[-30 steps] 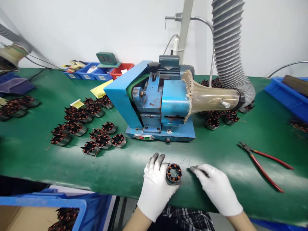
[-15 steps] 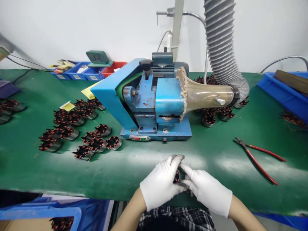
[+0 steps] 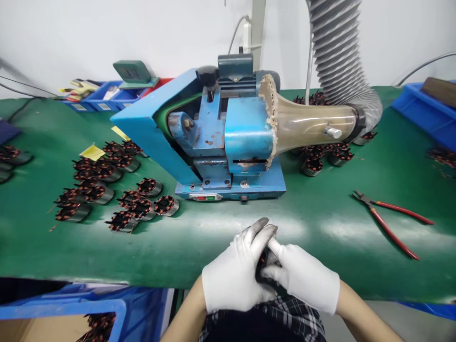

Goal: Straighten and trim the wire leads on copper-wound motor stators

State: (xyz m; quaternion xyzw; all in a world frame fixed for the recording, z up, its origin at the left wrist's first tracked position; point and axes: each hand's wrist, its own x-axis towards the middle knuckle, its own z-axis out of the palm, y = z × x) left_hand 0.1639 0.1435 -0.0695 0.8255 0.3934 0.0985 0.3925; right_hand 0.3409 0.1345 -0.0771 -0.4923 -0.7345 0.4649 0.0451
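Pretty bright, even overhead light here, no harsh shadows. The green bench mat [image 3: 320,223] catches soft whitish glare in a band along its front curve, strongest just right of the middle. The white wall [image 3: 107,33] is close to blown out. Wide-angle lens bends everything: the bench edge bows and the far corners stretch and smear. The stators [image 3: 96,190] on the left sit soft, and the white gloves [image 3: 231,280] lose texture, slightly overexposed. Shadow pools under the bench.
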